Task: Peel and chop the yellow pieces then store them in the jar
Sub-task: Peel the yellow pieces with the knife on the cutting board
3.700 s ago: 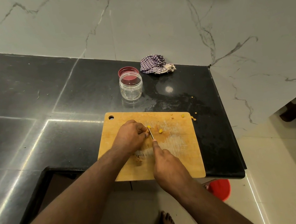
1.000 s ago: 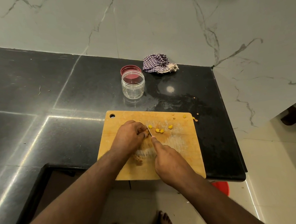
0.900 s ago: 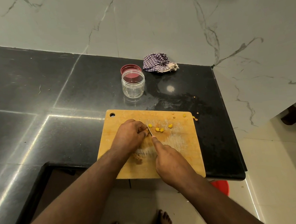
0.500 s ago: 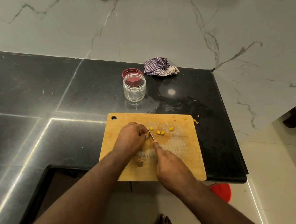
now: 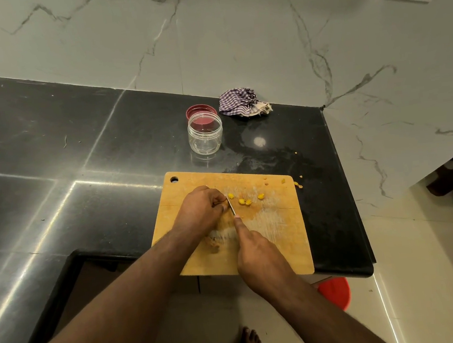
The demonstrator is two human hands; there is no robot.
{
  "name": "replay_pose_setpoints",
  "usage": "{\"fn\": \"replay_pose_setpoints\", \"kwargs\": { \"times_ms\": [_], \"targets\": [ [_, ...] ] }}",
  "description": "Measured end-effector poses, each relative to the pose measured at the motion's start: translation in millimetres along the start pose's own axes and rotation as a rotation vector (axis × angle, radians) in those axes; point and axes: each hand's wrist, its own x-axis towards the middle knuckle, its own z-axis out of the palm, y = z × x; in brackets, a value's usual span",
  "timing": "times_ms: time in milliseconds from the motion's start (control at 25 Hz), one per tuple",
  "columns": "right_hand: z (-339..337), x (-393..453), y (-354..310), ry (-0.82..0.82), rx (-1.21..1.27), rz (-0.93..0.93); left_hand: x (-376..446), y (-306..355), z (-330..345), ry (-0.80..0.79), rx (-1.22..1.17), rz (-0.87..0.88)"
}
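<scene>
Yellow pieces, small and roundish with no clear long axis, lie in a loose row running left to right across the far half of the wooden cutting board, just right of the knife blade, which points away from the person. The left hand curls over the board beside the blade, whether pinching a piece I cannot tell; the right hand grips the knife, forefinger along its spine. The clear jar stands open beyond the board, its red lid just behind it.

yellow pieces: small chunks, loose on board, apparently chopped | jar: clear, upright, lidless, behind board
</scene>
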Motion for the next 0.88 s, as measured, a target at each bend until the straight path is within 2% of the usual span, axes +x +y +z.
{"fn": "replay_pose_setpoints", "kwargs": {
  "times_ms": [200, 360, 480, 880],
  "targets": [
    [3.0, -30.7, 7.8, 0.025, 0.055, -0.022, 1.9, -0.9, -1.5, -0.011, 0.022, -0.008],
    [-7.4, -17.6, 19.5, 0.112, 0.089, 0.037, -0.4, -2.1, -1.5, -0.027, 0.004, -0.017],
    [-12.3, -18.7, 16.3, 0.108, 0.185, -0.001, -1.3, -4.6, -0.7, -0.024, -0.005, -0.014],
    [-6.1, -6.3, 3.4, 0.065, 0.072, -0.041, 2.2, -6.3, -2.3, -0.014, 0.0, -0.033]
  ]
}}
